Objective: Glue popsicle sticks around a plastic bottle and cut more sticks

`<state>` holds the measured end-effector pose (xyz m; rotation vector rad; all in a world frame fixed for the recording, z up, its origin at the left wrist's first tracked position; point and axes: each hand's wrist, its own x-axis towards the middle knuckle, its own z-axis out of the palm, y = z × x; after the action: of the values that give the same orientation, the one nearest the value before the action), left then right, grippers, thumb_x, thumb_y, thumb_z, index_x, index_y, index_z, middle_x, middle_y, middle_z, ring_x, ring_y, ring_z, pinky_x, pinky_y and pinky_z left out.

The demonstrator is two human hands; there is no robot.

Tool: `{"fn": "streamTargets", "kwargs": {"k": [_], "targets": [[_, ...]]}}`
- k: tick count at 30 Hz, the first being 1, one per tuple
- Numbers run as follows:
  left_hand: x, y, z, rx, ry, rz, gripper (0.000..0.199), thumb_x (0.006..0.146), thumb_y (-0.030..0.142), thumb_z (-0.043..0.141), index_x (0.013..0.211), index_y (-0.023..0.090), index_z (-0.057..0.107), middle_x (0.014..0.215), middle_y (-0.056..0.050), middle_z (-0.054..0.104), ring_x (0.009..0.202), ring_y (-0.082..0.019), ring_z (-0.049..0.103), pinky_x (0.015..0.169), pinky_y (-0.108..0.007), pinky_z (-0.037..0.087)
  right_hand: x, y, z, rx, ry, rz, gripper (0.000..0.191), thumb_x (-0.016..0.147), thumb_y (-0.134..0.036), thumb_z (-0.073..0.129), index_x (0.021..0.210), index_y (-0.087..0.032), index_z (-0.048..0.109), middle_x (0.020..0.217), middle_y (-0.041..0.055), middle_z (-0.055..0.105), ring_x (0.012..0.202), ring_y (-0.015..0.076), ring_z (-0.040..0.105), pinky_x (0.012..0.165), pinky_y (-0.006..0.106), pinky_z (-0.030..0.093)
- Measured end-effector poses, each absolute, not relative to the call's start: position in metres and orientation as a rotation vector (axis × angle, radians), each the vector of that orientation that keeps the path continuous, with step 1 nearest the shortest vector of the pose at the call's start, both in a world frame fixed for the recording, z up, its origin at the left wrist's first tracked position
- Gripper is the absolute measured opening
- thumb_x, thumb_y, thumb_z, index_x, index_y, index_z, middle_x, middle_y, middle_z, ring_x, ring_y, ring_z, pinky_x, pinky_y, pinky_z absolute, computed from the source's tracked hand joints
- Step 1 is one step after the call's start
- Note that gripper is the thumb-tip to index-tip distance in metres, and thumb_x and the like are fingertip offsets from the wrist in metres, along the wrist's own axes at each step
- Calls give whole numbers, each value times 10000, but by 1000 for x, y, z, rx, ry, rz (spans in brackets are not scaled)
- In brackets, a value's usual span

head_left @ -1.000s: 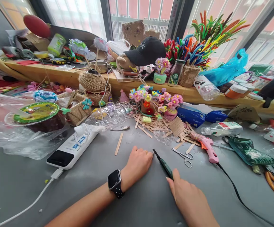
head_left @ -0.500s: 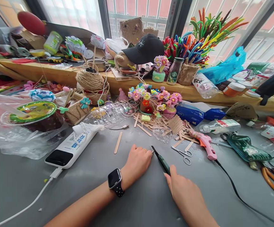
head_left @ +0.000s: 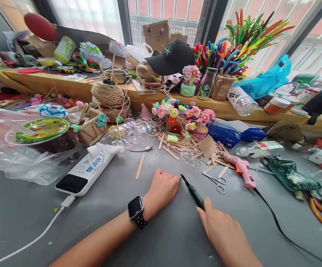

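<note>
My left hand [head_left: 162, 189], with a watch [head_left: 135, 207] on its wrist, is closed low over the grey table. A tiny pale end pokes out by its fingertips; the rest of whatever it grips is hidden. In my right hand [head_left: 223, 228] is a dark green utility knife [head_left: 194, 194], held by its handle. The knife's dark blade slants up and left, its tip very close to the left fingertips; whether it touches the pale end I cannot tell. A single wooden craft stick [head_left: 140, 167] lies beyond my left hand.
Small scissors [head_left: 215, 180] and a pink glue gun [head_left: 243, 171] with a black cord lie to the right. A pile of craft sticks [head_left: 174, 150] sits in front of crocheted flowers [head_left: 189, 115]. To the left lies a white power bank [head_left: 87, 172] with a cable.
The knife's tip has come slightly nearer to me, closer to the left fingertips. My left hand stays closed in nearly the same spot. The view has shifted slightly.
</note>
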<state>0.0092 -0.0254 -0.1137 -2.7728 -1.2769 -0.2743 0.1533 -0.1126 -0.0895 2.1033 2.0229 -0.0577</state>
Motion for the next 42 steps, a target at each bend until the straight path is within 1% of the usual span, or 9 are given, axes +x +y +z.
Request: {"fn": "streamTargets", "kwargs": {"k": [3, 8, 13, 18, 24, 28, 32, 37, 42], "targets": [[9, -25, -114, -2763, -1297, -292, 260, 805, 176, 336, 590, 167, 482, 553, -16, 569, 540, -151, 498, 529, -294, 184, 151, -108, -88, 2107, 2011, -54, 129, 833, -256, 334, 798, -183, 435, 494, 6, 583, 458, 162, 589, 345, 181, 291], [9, -25, -114, -2775, -1286, -291, 259, 808, 179, 336, 593, 166, 480, 552, -11, 564, 540, -145, 496, 534, -293, 189, 153, -114, -94, 2122, 2005, -63, 154, 839, -281, 317, 797, -188, 434, 462, -12, 564, 407, 147, 571, 331, 173, 281], [9, -25, -113, -2790, -1282, -260, 239, 806, 180, 342, 620, 162, 490, 579, -21, 570, 567, -149, 506, 540, -291, 199, 152, -112, -94, 2145, 2022, -41, 158, 843, -270, 309, 793, -181, 430, 488, 2, 578, 454, 159, 591, 344, 179, 295], [9, -26, -111, -2805, -1298, -252, 253, 811, 178, 332, 615, 157, 491, 576, -28, 573, 566, -152, 509, 541, -293, 197, 153, -116, -96, 2144, 2050, -42, 200, 855, -288, 266, 803, -183, 428, 447, -12, 556, 405, 154, 573, 323, 185, 273], [10, -26, -111, -2792, -1322, -271, 250, 811, 177, 333, 623, 154, 496, 584, -35, 578, 574, -158, 516, 552, -295, 199, 151, -113, -92, 2150, 2064, 39, 222, 849, -335, 291, 789, -174, 431, 466, 5, 568, 437, 151, 585, 335, 179, 283], [9, -26, -112, -2806, -1286, -255, 245, 808, 169, 329, 622, 155, 487, 583, -29, 575, 572, -153, 514, 557, -294, 200, 154, -113, -91, 2112, 2056, 31, 190, 848, -299, 299, 776, -180, 428, 445, -14, 552, 411, 149, 574, 324, 179, 275], [9, -26, -112, -2797, -1286, -252, 235, 805, 163, 331, 625, 157, 483, 587, -25, 574, 572, -155, 515, 559, -296, 200, 152, -110, -92, 2104, 2054, 36, 163, 842, -269, 321, 767, -175, 430, 462, -9, 558, 436, 150, 583, 335, 174, 287], [9, -26, -111, -2799, -1289, -273, 248, 811, 172, 328, 616, 155, 481, 578, -26, 570, 568, -152, 516, 559, -297, 196, 152, -113, -96, 2112, 2083, 73, 192, 853, -285, 288, 795, -175, 433, 450, -12, 552, 406, 140, 571, 327, 173, 280], [10, -26, -111, -2801, -1310, -276, 244, 806, 166, 331, 617, 150, 485, 583, -33, 577, 567, -153, 519, 556, -299, 196, 150, -111, -94, 2129, 2061, 115, 200, 853, -275, 287, 768, -174, 438, 465, 0, 569, 425, 136, 579, 327, 171, 278]]}}
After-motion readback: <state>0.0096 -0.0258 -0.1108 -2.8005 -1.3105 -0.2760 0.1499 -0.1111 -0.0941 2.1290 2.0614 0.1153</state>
